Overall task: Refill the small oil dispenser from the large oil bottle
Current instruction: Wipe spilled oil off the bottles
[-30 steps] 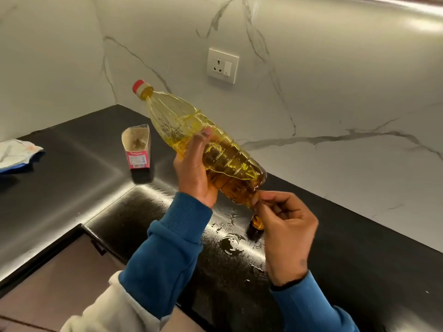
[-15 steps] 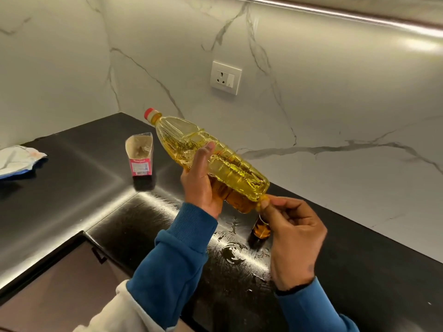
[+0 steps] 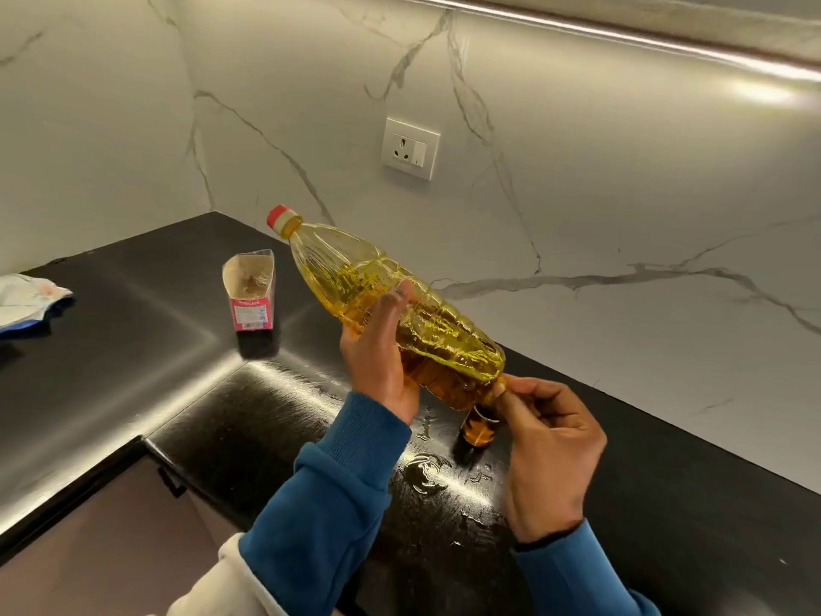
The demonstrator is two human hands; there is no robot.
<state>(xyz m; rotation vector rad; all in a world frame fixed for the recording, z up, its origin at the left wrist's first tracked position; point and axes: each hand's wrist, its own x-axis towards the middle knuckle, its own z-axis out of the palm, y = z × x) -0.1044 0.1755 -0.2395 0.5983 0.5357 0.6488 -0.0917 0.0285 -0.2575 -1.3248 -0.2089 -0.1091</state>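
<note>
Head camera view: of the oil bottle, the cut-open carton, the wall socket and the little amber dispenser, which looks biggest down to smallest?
1. Oil bottle.
2-3. Cut-open carton and wall socket: they look alike; the socket is farther off, so unsure.
4. Amber dispenser, partly hidden.

A single head-worn, wide-angle view looks forward and down from above onto a corner of the black table (image 3: 133,331), facing the marble wall (image 3: 622,193) with its socket (image 3: 411,148). It sits close: both hands fill the lower middle, forearms running off the bottom edge.
</note>
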